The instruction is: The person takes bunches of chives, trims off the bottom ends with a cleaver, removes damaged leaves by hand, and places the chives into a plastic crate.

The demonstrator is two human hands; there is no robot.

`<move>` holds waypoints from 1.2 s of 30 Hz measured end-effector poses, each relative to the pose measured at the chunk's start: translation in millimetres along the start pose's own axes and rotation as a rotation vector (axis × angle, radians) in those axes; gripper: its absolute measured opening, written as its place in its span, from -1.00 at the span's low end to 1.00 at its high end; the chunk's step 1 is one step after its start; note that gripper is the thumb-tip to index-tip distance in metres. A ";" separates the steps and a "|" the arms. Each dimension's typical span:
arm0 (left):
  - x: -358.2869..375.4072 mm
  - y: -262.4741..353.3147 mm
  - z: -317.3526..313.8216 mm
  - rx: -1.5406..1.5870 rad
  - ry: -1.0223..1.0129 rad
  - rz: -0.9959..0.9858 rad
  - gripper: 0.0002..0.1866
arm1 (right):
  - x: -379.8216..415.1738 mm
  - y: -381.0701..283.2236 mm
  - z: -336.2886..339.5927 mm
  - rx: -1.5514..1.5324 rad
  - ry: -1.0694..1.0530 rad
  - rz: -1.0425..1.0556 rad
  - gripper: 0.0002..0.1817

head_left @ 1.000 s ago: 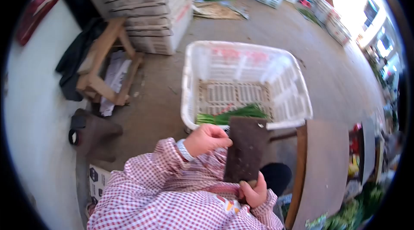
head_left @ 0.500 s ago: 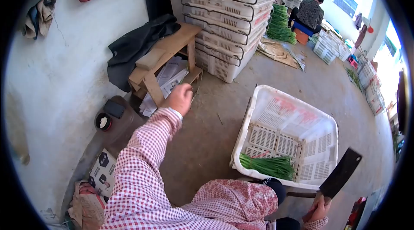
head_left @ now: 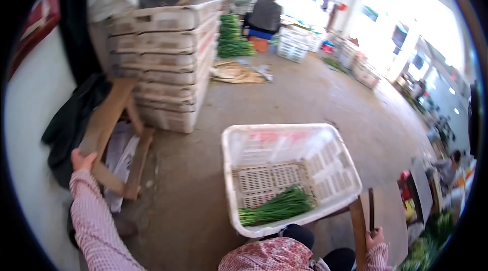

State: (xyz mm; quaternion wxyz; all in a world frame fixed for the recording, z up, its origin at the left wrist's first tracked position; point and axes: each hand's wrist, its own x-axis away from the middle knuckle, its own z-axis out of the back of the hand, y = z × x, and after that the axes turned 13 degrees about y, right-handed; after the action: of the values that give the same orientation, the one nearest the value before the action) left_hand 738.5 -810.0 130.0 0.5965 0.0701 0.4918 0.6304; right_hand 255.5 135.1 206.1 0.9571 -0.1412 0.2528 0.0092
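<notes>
1. Your left arm, in a pink-and-white checked sleeve (head_left: pixel 94 215), reaches outward to the far left, with your left hand (head_left: pixel 83 161) at the near end of the low brown wooden bench (head_left: pixel 109 113); I cannot tell whether its fingers close on anything.
2. Between your hands, the white plastic crate (head_left: pixel 264 151) holds a bunch of long green stalks (head_left: pixel 279 206) on its near side.
3. Low at right, your right hand (head_left: pixel 375 239) wraps the handle of the dark metal cleaver (head_left: pixel 371 207), its blade upright and seen edge-on.
</notes>
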 end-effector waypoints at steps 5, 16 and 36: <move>34.3 109.7 49.4 -0.386 -0.077 0.104 -0.25 | 5.9 -55.5 27.4 0.048 -0.190 -0.099 -0.57; 100.9 140.2 49.9 0.316 -0.216 0.296 -0.38 | 12.6 -24.7 21.1 -0.303 -0.241 -0.338 -0.55; 793.8 557.7 172.6 0.727 -1.517 -0.788 -0.28 | 178.8 107.2 157.1 -0.573 0.201 -0.493 -0.51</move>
State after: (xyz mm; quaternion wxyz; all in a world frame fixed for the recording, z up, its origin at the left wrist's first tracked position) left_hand 253.0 43.3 214.3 0.8710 0.4742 0.1258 -0.0251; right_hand 477.5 271.6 221.4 0.8228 -0.4595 0.2911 -0.1649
